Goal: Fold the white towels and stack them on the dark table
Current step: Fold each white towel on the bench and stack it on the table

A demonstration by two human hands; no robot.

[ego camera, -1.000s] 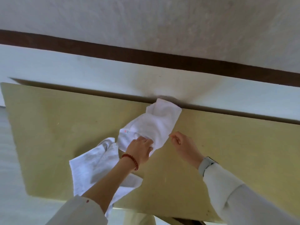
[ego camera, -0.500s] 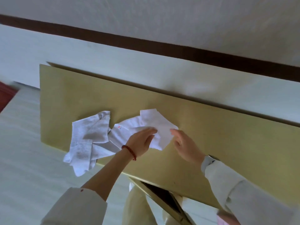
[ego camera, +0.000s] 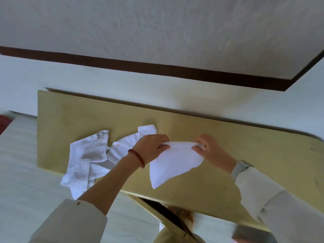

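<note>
A white towel (ego camera: pixel 172 160) is stretched between both hands just above the yellowish table (ego camera: pixel 245 155). My left hand (ego camera: pixel 151 146) pinches its upper left edge and my right hand (ego camera: pixel 208 148) pinches its upper right edge; the rest hangs down toward me in a point. Another white towel with a small red label (ego camera: pixel 122 149) lies flat behind my left wrist. A third, crumpled white towel (ego camera: pixel 85 158) lies at the table's left front and droops over the edge.
The table stands against a white wall with a dark brown stripe (ego camera: pixel 157 69). Pale floor (ego camera: pixel 26 172) lies to the left. An angled table leg (ego camera: pixel 164 213) shows below the front edge. A red object (ego camera: pixel 4 121) sits at far left.
Both hands have lifted one towel off the pile and drawn it to the right, spreading it between them. The view has shifted so more of the table's right side shows.
</note>
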